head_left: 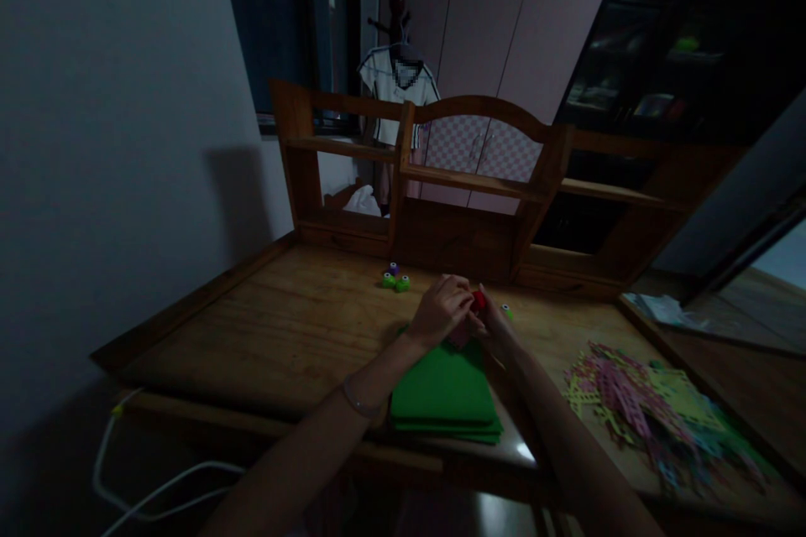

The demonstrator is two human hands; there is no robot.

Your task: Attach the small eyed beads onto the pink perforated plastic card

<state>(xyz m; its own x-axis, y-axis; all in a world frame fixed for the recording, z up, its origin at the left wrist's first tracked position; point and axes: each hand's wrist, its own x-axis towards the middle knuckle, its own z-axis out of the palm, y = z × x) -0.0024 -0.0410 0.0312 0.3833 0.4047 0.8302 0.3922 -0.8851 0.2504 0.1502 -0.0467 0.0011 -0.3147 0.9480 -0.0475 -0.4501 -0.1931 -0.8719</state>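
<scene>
Both my hands meet over the middle of the wooden desk [270, 327]. My left hand [441, 310] and my right hand [497, 323] together grip a small red object [479, 299], which looks like a craft punch, with a pink sheet [462, 336] partly hidden under the fingers. A stack of green sheets [444, 394] lies just below my hands at the desk's front edge. A thin bracelet [356, 401] circles my left wrist.
Three small punches, one purple and two green [395, 278], sit behind my hands; another green one [506, 311] lies to the right. A heap of cut pink, yellow and green paper scraps [648, 411] covers the desk's right side. A wooden shelf hutch [472, 185] stands at the back. A white cable [144, 487] hangs front left.
</scene>
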